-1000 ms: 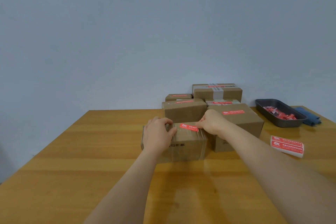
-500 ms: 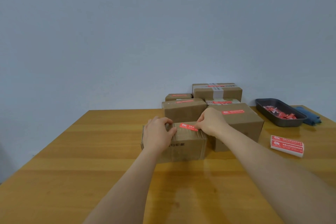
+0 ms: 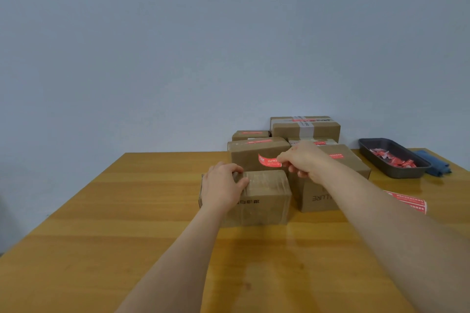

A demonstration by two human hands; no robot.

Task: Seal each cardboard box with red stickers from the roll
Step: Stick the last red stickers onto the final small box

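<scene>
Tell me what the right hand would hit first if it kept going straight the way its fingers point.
The right hand points left with the red sticker pinched, above the near box. Going straight left, it looks free. The left hand sits lower, though depth is unclear.

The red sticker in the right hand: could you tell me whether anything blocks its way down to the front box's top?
Nothing visible does. The red sticker hangs above the front box, whose top is bare except at the left hand.
</scene>
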